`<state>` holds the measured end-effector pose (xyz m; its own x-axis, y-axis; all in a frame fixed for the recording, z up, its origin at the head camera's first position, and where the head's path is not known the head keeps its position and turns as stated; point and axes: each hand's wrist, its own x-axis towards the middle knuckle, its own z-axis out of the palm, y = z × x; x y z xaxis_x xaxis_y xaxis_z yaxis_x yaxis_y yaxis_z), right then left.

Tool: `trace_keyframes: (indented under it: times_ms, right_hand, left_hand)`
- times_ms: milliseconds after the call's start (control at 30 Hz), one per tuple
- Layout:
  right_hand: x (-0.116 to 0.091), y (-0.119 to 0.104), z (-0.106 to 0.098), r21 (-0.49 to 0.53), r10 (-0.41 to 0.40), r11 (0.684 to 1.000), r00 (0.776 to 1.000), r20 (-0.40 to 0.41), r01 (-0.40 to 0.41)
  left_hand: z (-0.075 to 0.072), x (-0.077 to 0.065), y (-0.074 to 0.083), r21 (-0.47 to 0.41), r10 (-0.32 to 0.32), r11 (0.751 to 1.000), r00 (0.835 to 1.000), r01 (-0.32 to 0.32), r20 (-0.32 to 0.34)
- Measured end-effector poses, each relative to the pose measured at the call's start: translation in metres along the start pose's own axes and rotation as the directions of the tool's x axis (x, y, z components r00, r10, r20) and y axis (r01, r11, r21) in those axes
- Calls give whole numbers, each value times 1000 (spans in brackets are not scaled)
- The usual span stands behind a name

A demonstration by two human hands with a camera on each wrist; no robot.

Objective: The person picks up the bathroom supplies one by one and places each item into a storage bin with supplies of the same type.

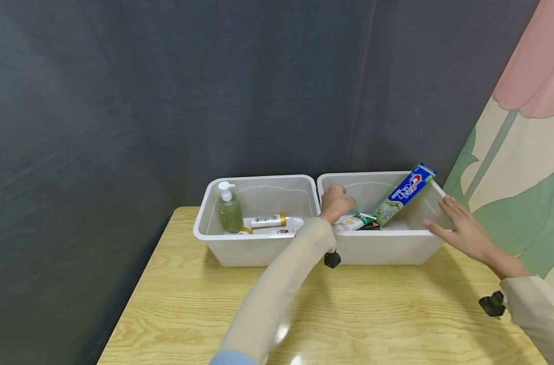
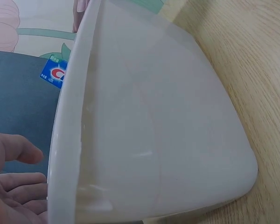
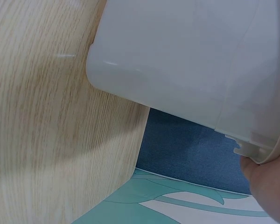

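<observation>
My left hand (image 1: 336, 204) hangs over the left end of the right bin (image 1: 382, 248). In the left wrist view its thumb and loosely bent fingers (image 2: 23, 184) stand apart, with nothing seen between them. Straight fingers of my right hand (image 1: 464, 230) rest on this bin's right rim, the thumb over the front corner. A blue and green Crest toothpaste box (image 1: 402, 195) leans up against the bin's right side. Beside its lower end lies a white and green tube (image 1: 356, 221); a dark item next to it is mostly hidden by the front wall.
Left of it stands a second white bin (image 1: 254, 252). It holds a green pump bottle (image 1: 230, 213), a white tube with a gold cap (image 1: 268, 220) and other partly hidden items. Both bins stand on a wooden table (image 1: 373, 309), before a dark curtain (image 1: 258, 91).
</observation>
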<state>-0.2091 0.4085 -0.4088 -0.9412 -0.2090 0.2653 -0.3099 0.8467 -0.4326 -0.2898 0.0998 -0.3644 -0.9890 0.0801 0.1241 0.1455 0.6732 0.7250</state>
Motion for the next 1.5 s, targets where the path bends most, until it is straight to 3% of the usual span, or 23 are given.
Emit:
trace_keyframes:
  times_ms: [467, 700, 1000, 1233, 1500]
  right_hand:
    - [0, 1, 1, 2, -9, 1000, 1000, -9, 9]
    - [1, 0, 1, 3, -8, 1000, 1000, -2, 8]
    - [1, -1, 0, -1, -6, 1000, 1000, 0, 6]
    - [2, -2, -2, 7, -17, 1000, 1000, 14, 17]
    - [5, -6, -9, 28, 1, 1000, 996, 87, -3]
  left_hand:
    - [-8, -3, 0, -78, 1, 997, 998, 5, 70]
    - [-11, -3, -2, -83, 19, 996, 998, -14, 61]
    - [-17, -3, -4, -163, 33, 986, 997, -21, 68]
    - [-28, -6, -4, -228, 52, 973, 996, -35, 67]
    - [-47, -8, -11, -312, 71, 949, 995, -47, 68]
